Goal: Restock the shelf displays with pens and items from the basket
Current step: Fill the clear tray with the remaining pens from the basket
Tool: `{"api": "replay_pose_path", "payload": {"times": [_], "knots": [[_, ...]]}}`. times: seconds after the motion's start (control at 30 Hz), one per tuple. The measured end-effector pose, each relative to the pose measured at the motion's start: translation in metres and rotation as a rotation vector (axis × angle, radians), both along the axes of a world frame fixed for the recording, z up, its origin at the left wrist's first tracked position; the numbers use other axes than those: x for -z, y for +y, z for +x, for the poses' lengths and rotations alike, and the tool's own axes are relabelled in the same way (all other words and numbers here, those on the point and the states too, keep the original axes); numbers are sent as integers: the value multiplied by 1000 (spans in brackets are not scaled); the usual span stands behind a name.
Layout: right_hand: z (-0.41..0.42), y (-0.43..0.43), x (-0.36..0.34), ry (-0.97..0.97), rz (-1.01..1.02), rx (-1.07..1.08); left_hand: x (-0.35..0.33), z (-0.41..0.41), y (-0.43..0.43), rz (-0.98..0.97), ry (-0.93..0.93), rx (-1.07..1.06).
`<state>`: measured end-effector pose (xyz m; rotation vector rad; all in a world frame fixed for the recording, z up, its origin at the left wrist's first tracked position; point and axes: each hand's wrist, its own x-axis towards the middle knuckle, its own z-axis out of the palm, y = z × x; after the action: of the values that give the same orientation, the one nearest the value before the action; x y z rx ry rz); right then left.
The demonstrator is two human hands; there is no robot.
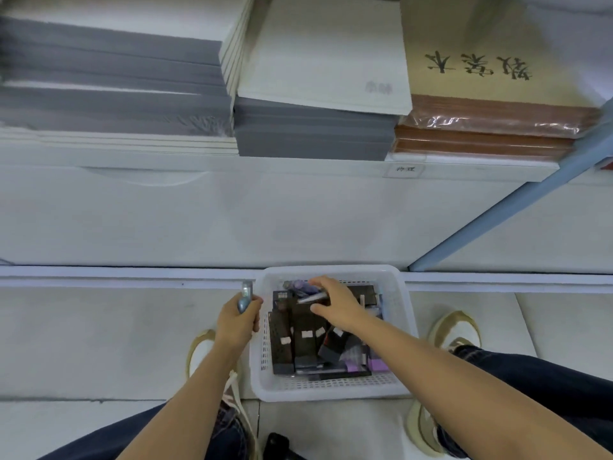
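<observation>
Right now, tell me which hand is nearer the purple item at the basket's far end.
Right. The right hand is inside the basket beside the purple item; the left hand is outside its left rim.

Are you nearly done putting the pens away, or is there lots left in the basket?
Not nearly, it seems. Done: no pen display shows here, so what has been shelved can't be judged. In hand: the left hand holds a bluish pen beside the white basket, and the right hand grips a silver pen inside it. Left: many dark boxes lie in the basket, waiting to go out.
</observation>
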<state>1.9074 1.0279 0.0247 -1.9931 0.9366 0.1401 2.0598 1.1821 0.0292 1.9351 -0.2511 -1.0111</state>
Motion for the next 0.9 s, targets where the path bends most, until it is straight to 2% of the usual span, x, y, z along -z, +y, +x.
{"api": "replay_pose_path", "payload": {"times": [0.13, 0.37, 0.5, 0.7, 0.9], "knots": [[7, 7, 19, 115, -54, -58, 8, 4, 1, 7, 105, -81], [14, 16, 30, 83, -84, -64, 14, 3, 2, -11, 21, -6], [11, 15, 24, 44, 34, -104, 12, 0, 3, -5, -6, 9], [-1, -7, 6, 87, 228, -186, 3, -3, -1, 11, -69, 51], [2, 4, 3, 144, 148, -215, -4, -8, -5, 46, -121, 81]]}}
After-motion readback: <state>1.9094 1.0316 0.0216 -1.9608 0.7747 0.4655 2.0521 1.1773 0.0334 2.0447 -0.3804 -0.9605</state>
